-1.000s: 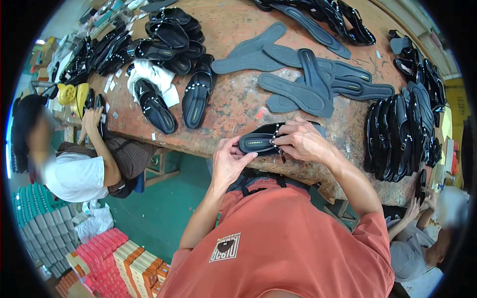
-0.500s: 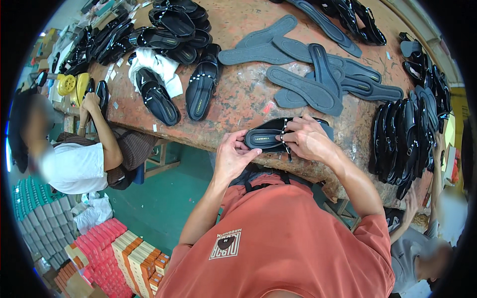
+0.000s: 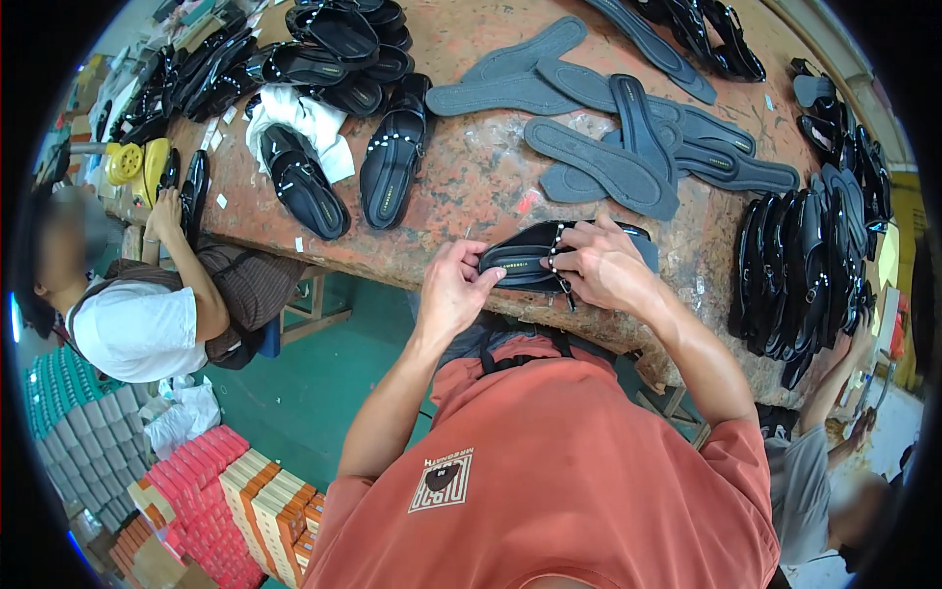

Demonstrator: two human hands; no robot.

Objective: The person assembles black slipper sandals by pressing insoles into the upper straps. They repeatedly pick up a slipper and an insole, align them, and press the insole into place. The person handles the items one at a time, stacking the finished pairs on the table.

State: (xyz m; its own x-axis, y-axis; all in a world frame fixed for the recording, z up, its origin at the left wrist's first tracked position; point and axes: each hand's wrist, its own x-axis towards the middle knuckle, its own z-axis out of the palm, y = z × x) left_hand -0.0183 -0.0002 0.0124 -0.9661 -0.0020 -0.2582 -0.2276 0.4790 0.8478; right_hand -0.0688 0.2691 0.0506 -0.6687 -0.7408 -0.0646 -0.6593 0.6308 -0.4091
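At the table's near edge lies a black shoe (image 3: 518,267) with a studded strap, its heel end to the left. My left hand (image 3: 453,290) grips that heel end, thumb on the inner sole and fingers round the outside. My right hand (image 3: 606,267) is closed over the strap at the shoe's middle, its fingertips partly hidden in the opening. A grey end (image 3: 645,250) shows beyond my right hand; I cannot tell how it joins the shoe. Just past the shoe is a loose pile of grey insoles (image 3: 599,167).
Two black shoes (image 3: 391,182) and a white cloth (image 3: 329,137) lie at left, near heaped shoes (image 3: 334,39). Black shoes stand in a row (image 3: 785,275) at right. One person (image 3: 147,324) works at left, another (image 3: 810,491) at right. Stacked boxes (image 3: 260,510) stand on the floor.
My hands stay on the shoe, with only slight finger shifts. The person at right has moved an arm, and the person at left leans a little differently.
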